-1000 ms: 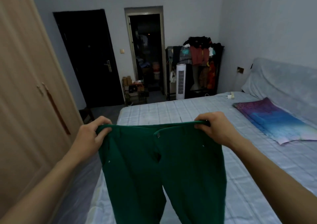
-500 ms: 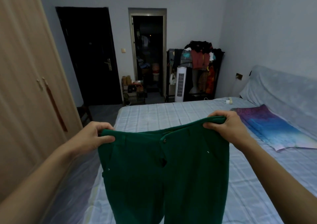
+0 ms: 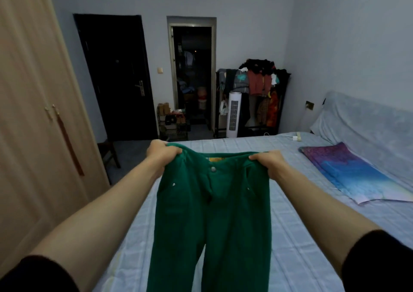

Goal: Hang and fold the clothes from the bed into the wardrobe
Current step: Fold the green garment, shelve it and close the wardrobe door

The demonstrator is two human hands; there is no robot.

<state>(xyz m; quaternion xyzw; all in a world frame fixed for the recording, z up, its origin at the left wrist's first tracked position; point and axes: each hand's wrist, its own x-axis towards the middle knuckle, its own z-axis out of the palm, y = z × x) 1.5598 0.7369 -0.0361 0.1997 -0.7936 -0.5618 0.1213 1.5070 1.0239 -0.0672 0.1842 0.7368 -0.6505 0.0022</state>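
Green trousers point(image 3: 212, 220) hang in front of me over the bed point(image 3: 301, 247), front side facing me, button and fly visible. My left hand point(image 3: 162, 154) grips the left end of the waistband and my right hand point(image 3: 269, 163) grips the right end, both arms stretched forward. The legs drop out of the bottom of the view. The beige wardrobe point(image 3: 33, 112) stands shut on my left, with two small knobs and a tassel on its doors.
A purple and blue folded cloth point(image 3: 348, 175) lies on the bed's right side by the covered headboard. A loaded clothes rack point(image 3: 257, 83) and a white tower fan point(image 3: 232, 115) stand at the far wall. A dark door, an open doorway and a stool point(image 3: 109, 153) are beyond the bed.
Both hands pushed the trousers forward and away from me, with arms now extended. The waistband is pulled flatter and the front button shows.
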